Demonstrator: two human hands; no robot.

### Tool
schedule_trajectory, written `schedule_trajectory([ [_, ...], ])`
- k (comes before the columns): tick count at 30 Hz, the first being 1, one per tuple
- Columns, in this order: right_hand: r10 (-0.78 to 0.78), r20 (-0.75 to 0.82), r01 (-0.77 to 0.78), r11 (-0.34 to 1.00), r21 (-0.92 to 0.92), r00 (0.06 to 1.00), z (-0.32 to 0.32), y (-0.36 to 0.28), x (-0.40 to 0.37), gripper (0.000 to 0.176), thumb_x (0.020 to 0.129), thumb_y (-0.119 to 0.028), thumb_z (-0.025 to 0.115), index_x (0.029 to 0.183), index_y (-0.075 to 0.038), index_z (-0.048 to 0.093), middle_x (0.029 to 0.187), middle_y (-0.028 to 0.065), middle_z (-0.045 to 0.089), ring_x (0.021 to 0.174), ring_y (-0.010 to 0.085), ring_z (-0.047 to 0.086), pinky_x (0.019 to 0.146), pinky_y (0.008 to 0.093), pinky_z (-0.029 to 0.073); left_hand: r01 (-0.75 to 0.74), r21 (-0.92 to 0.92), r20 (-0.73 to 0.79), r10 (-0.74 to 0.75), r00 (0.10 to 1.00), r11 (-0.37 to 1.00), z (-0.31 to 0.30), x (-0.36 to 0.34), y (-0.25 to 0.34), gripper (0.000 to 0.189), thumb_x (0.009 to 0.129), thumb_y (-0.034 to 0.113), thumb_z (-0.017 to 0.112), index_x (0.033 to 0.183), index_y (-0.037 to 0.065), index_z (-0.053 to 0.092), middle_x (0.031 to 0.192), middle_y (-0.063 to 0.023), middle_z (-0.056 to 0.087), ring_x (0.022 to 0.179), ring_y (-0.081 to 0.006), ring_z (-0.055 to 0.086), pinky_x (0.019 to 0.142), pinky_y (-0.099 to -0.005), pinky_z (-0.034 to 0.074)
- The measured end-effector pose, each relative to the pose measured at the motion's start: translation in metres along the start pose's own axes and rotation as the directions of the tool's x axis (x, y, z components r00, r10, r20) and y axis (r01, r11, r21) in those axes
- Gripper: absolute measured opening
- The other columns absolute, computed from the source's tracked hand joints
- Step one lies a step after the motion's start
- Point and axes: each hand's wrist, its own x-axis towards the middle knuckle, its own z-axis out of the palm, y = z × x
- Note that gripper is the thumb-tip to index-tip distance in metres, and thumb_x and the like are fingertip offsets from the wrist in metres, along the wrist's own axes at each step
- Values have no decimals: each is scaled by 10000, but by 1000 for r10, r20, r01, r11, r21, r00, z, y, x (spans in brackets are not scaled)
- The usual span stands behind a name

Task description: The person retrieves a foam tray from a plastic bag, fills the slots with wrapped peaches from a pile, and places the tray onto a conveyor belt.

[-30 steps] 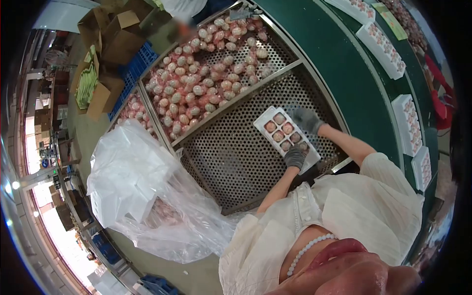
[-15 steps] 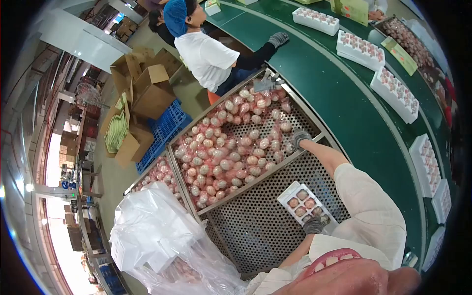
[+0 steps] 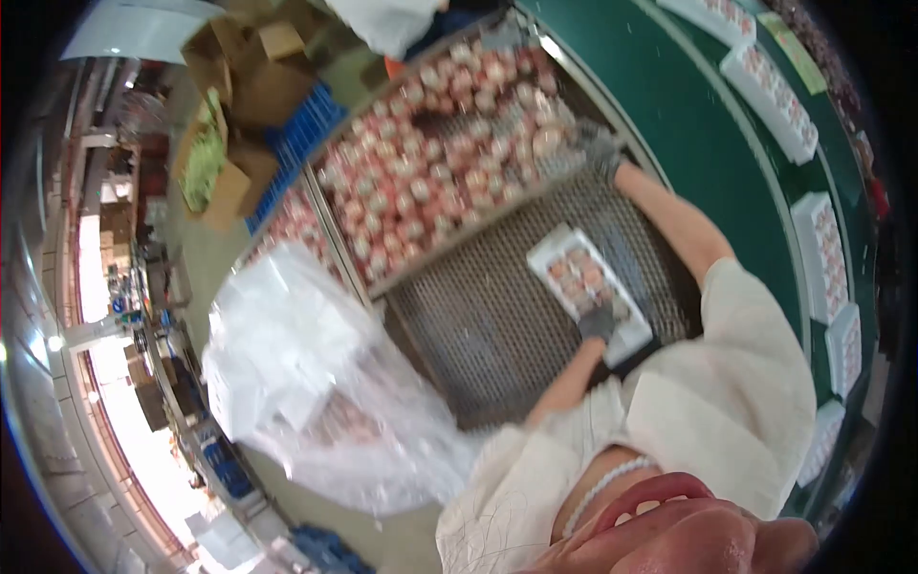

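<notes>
My left hand (image 3: 598, 321), in a grey glove, rests on the lower part of a white tray (image 3: 547, 256), with its fingers curled down. Whatever they grip is hidden. Several round, egg-like items in clear and reddish wrap (image 3: 579, 272) sit in the tray cells above that hand. The tray lies on a perforated metal surface (image 3: 469, 316). My right hand (image 3: 600, 153), also gloved, reaches over the divider at the near right corner of a bin heaped with more wrapped egg-like items (image 3: 411, 182). Motion blurs its fingers.
A green conveyor (image 3: 660, 124) curves along the right with filled white trays (image 3: 770, 100) on it. A large clear plastic bag (image 3: 296, 354) bulges at the left. Beyond it are a blue plastic crate (image 3: 304, 143) and open cardboard boxes (image 3: 253, 72). A co-worker's white shirt (image 3: 387, 21) shows at the top.
The view has tilted downward, so the bin and trays appear higher and the co-worker is mostly cut off. My right hand stays by the bin's near right corner; my left stays on the tray.
</notes>
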Motion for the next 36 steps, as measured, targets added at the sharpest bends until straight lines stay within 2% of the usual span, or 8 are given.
schedule_trajectory([
  [2,-72,-43,34,819,-572,996,-34,3,-18,235,735,-176,585,938,-63,547,828,-2,557,736,85,503,651,232,432,-60,-149,-168,34,985,987,32,19,-16,407,810,366,280,1016,70,468,849,-200,560,769,-320,553,638,-411,427],
  [8,206,-10,-134,599,-789,978,-38,-26,-138,267,765,-287,541,922,-72,550,757,17,555,666,72,504,600,230,430,-159,-2,-154,156,976,987,-44,23,-23,296,806,247,354,907,25,522,789,-146,561,631,-265,535,566,-355,434],
  [10,311,-4,-186,556,-810,950,-42,-17,-162,269,763,-286,544,924,-71,547,738,22,555,652,74,505,589,232,433,-86,-996,-87,68,994,-13,-68,9,-19,264,803,202,416,969,17,506,759,-70,552,590,-185,506,527,-299,427],
  [17,369,-29,-30,-2,-1000,929,-36,47,-235,266,714,-232,602,882,-29,562,790,68,574,639,132,537,583,259,443,-130,-818,-27,188,982,561,-60,-43,-2,276,741,181,558,978,42,533,825,-43,562,697,-117,505,603,-236,419],
  [19,382,-244,-451,694,-562,891,-47,59,-252,312,708,-213,608,958,-43,531,862,83,572,703,163,540,658,288,430,-20,-943,-3,50,999,331,-38,-58,-5,238,725,191,575,910,44,544,768,-55,554,611,-130,516,503,-254,433],
  [24,15,150,143,231,-962,989,-30,32,-333,428,661,-210,631,1040,-79,482,1014,138,498,919,257,488,791,333,386,123,-984,149,-213,966,-132,17,-65,-20,175,736,143,557,851,19,511,692,-70,533,503,-142,507,395,-242,426],
  [32,281,242,251,4,-968,929,-53,66,-356,470,638,-274,616,1038,-70,476,1049,161,462,953,289,462,800,353,372,-132,-526,-457,-149,877,840,6,-68,-9,163,724,157,504,809,22,535,744,-147,544,703,-269,523,654,-342,405],
  [36,180,161,162,10,-987,970,-60,77,-338,405,677,-283,578,1003,-57,502,968,167,506,897,295,488,760,355,387,-57,-530,-477,-242,845,846,11,-55,-11,174,738,165,480,817,21,537,803,-167,537,760,-300,511,691,-352,395],
])
